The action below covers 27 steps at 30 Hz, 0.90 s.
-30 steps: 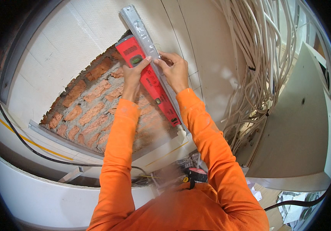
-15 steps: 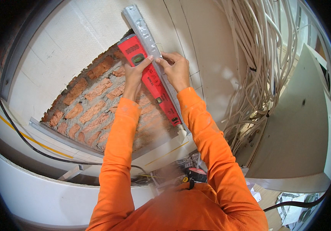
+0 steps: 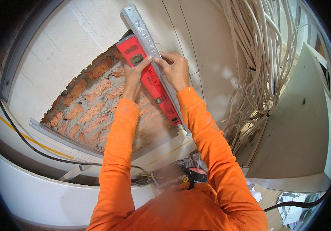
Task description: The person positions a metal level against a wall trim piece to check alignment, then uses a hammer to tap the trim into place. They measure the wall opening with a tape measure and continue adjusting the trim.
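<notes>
A red spirit level (image 3: pixel 152 85) lies lengthwise against a grey metal profile (image 3: pixel 138 26), both slanting from upper left to lower right in front of a wall. My left hand (image 3: pixel 133 80) grips the level near its upper vial, the thumb pressed across its face toward the profile. On the other side, my right hand (image 3: pixel 177 72) pinches the profile's edge, thumb on the front and fingers curled behind. The two thumbs almost meet. The profile's upper end sticks out past the level. My palms hide part of both edges.
Rough exposed brick (image 3: pixel 92 111) fills a ragged opening in the white wall panel (image 3: pixel 54 65). A thick bundle of white cables (image 3: pixel 256 73) hangs at the right, beside a large leaning board (image 3: pixel 296 127). A black cable (image 3: pixel 38 150) runs along the left.
</notes>
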Each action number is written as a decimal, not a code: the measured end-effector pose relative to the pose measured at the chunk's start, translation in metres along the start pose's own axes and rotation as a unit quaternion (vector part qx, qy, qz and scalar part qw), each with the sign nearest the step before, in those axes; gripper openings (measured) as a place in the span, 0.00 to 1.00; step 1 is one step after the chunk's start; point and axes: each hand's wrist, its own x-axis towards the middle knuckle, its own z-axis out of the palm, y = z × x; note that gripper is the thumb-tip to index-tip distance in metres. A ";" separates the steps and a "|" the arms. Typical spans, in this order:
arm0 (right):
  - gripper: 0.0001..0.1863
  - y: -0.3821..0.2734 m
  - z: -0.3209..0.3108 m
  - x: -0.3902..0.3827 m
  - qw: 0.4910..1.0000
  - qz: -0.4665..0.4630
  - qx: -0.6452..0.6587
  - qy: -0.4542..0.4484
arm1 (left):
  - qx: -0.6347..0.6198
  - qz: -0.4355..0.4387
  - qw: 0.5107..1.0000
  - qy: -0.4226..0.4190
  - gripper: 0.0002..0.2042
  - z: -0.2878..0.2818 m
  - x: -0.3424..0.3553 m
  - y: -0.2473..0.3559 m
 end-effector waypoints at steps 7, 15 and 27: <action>0.15 -0.003 -0.002 0.001 0.999 -0.013 -0.033 -0.006 | -0.015 -0.009 1.000 -0.020 0.17 -0.006 0.002 0.007; 0.15 0.003 0.002 -0.002 1.000 0.006 0.001 0.003 | -0.105 -0.013 0.991 -0.080 0.17 -0.031 0.046 0.033; 0.16 -0.005 -0.003 -0.002 1.000 -0.022 -0.016 0.014 | -0.170 -0.071 0.974 -0.134 0.15 -0.040 0.062 0.033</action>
